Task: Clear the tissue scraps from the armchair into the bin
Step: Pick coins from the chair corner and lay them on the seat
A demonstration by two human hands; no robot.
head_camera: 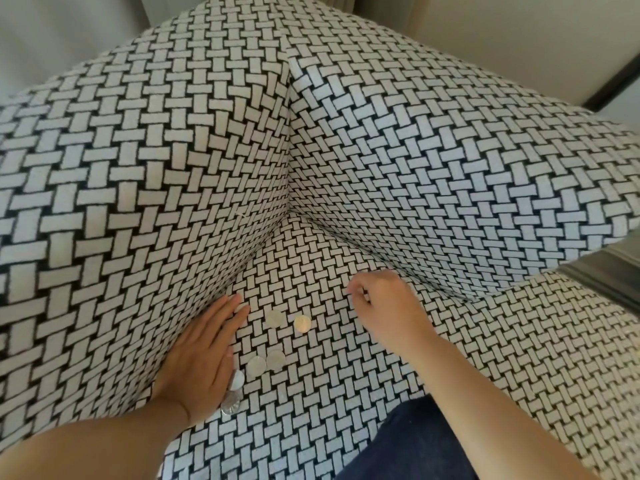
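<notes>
The armchair (346, 393) is covered in a black-and-white woven pattern, and I look down into its back left corner. No tissue scrap shows clearly on the seat; a tiny white fleck (242, 215) clings to the left inner side. No bin is in view. My left hand (204, 355) lies flat on the seat against the left side, fingers straight and together, holding nothing. My right hand (384, 310) hovers over the seat's rear right with fingers curled and thumb and forefinger pinched; nothing shows between them.
Several silver coins (275, 319) lie on the seat between my hands, and some sit partly under the edge of my left hand. My dark blue trouser leg (415, 445) rests on the seat front. Pale wall and a dark strip lie beyond the chair.
</notes>
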